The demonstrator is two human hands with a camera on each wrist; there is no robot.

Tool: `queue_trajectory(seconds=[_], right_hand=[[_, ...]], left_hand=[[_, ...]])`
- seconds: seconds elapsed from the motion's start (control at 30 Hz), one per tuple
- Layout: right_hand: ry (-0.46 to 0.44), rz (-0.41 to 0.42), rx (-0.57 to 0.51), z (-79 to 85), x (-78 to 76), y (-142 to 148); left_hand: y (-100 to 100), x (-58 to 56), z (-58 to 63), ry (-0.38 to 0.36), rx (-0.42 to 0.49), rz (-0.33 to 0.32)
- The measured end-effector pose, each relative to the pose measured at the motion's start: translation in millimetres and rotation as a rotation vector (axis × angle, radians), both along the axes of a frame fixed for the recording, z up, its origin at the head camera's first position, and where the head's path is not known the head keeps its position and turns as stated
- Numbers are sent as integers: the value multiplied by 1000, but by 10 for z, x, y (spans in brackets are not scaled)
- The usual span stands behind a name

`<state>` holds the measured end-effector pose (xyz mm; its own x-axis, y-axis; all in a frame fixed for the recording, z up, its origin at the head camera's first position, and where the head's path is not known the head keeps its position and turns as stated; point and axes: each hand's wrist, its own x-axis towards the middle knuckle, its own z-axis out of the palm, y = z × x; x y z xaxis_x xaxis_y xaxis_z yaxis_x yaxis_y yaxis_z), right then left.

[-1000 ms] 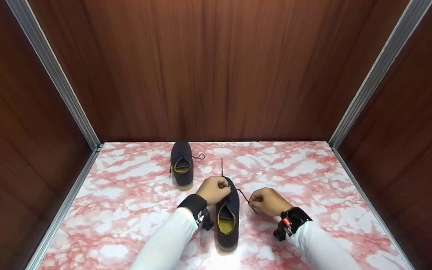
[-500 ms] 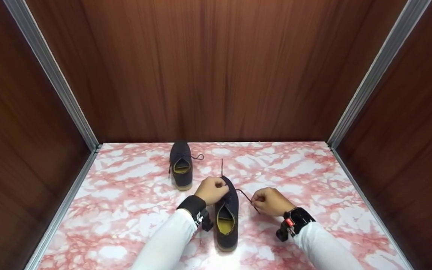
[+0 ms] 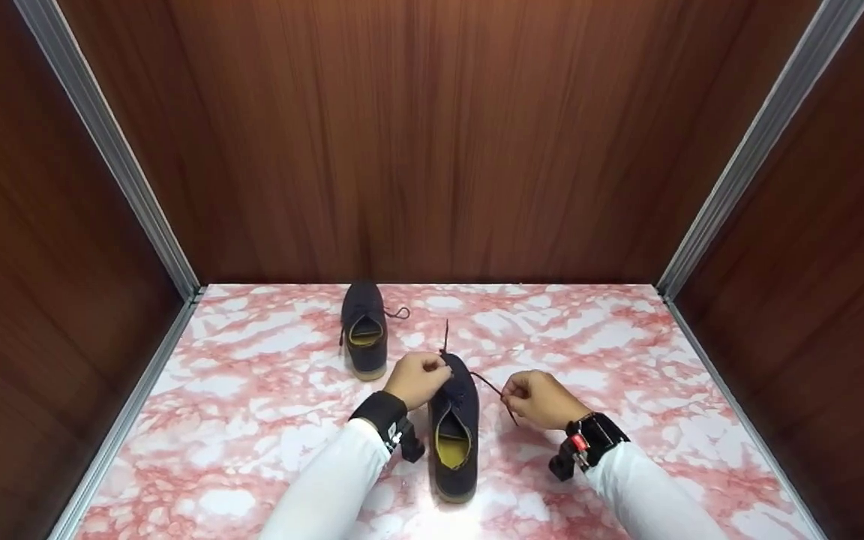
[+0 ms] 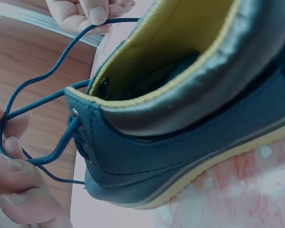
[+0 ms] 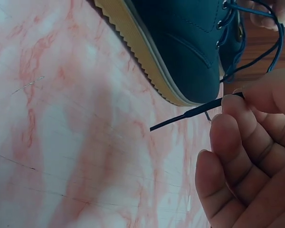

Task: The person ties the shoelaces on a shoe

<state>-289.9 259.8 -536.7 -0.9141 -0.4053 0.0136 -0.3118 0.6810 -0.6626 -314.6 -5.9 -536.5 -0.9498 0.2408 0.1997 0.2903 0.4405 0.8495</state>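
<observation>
A dark navy lace-up shoe [image 3: 457,481] with a yellow lining stands on the tabletop, toe away from me. My left hand [image 3: 417,380] is over the left of its toe. In the left wrist view its thumb and fingertips pinch the dark shoelace [image 4: 52,71] where strands cross, a loop hanging beside them. To the right of the shoe, my right hand [image 3: 544,401] pinches one lace end between thumb and forefinger. The lace tip [image 5: 194,111] pokes out past those fingers in the right wrist view. Another lace end stretches beyond the toe.
The matching shoe [image 3: 364,352] stands farther back on the left, its lace curling out to the right. The red-and-white marbled tabletop [image 3: 252,450] is bounded by brown wood-grain panels [image 3: 432,150] at the back and both sides, with metal strips at the corners.
My left hand has shifted slightly left, still pinching the shoelace, so more of the shoe's lacing shows. My right hand stays nearly in place, keeping its grip on the lace end.
</observation>
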Motion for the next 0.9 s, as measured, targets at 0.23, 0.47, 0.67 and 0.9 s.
queue_trajectory(seconds=[0.23,0.47,0.67,0.9], right_hand=[[-73,-22,-124,43,1,-6],[-160,-24,-322,142,9,-94],[-157,5,-446,182,45,-226],[-30,65,-533,138,96,-387]], left_hand=[[-35,-24,-18,-36,30,17],[-37,-26,-32,-27,-8,4],[-16,-3,-44,-6,-31,8],[7,4,-57,-16,-32,35]])
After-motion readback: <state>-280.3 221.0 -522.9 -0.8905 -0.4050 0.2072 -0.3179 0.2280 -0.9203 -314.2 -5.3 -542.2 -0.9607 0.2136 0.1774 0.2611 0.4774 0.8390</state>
